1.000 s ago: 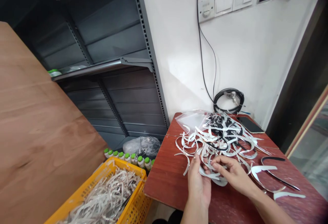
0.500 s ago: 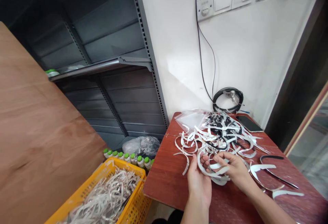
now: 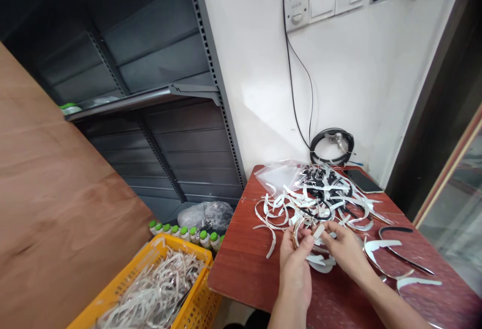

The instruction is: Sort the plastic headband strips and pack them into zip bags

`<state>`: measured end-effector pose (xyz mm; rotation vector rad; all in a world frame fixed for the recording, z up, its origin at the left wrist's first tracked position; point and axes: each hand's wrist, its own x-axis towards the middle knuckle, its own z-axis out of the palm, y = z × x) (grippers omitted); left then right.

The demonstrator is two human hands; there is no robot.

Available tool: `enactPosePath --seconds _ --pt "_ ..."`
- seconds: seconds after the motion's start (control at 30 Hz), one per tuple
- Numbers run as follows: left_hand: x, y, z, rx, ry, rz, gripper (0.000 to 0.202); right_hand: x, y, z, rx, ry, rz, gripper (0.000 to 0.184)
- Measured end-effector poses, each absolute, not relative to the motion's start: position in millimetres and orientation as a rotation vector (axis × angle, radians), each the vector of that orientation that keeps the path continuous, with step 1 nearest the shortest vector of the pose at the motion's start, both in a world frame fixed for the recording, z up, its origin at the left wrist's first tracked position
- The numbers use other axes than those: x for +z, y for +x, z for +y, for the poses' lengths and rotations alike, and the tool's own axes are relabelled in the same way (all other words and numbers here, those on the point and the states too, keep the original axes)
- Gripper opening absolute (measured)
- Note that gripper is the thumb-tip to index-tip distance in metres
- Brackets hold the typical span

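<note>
My left hand (image 3: 295, 263) and my right hand (image 3: 344, 248) meet over the near side of a red wooden table (image 3: 244, 273). Both pinch a curved white strip (image 3: 318, 231) at its end, with more of the strip looping below between the hands. Just beyond my fingers lies a tangled pile of white and black curved strips (image 3: 320, 201). Two separate curved pieces (image 3: 391, 248) lie on the table to the right of my right hand.
A yellow crate (image 3: 196, 306) full of pale strips stands on the floor at the lower left, with green-capped bottles (image 3: 184, 232) behind it. A clear bag (image 3: 280, 173), a phone (image 3: 361, 181) and a coiled black cable (image 3: 333, 145) sit at the table's far side. Grey shelving fills the left.
Both hands have lifted slightly and come closer together, and the strip's end now stands pinched between the fingertips. The view has drifted a little to the right.
</note>
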<state>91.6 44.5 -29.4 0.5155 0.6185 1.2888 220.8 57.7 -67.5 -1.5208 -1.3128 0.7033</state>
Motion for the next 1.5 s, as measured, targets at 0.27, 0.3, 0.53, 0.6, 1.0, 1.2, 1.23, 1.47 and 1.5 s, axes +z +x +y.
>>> enactPosePath --seconds 0.27,0.3,0.53,0.6,1.0,1.2,1.23,1.47,1.5 --pt "-41 84 58 1.407 0.41 0.646 0.02 -52 209 45 0.962 -1.132 -1.533 0.028" --pt "-42 83 60 1.39 0.364 0.621 0.02 -50 208 43 0.941 -1.101 -1.576 0.026" --pt "-40 81 61 1.238 0.163 0.585 0.029 -49 209 42 0.58 -1.047 -1.799 0.019" --pt "-38 81 61 1.228 0.153 0.579 0.029 -50 209 41 0.515 -1.005 -1.833 0.016" --pt "-39 87 56 1.15 0.194 0.571 0.034 -51 209 39 0.549 -0.883 -1.837 0.012" --pt "-38 86 59 1.204 0.194 0.657 0.03 -45 217 40 0.725 -0.958 -1.65 0.021" --pt "-37 85 60 1.2 0.185 0.655 0.03 -45 221 41 0.774 -0.983 -1.607 0.023" --pt "-37 83 58 1.107 0.171 0.686 0.032 -56 237 48 0.614 -1.117 -1.442 0.021" --pt "-39 83 58 1.083 0.203 0.7 0.035 -57 237 49 0.54 -1.132 -1.46 0.021"
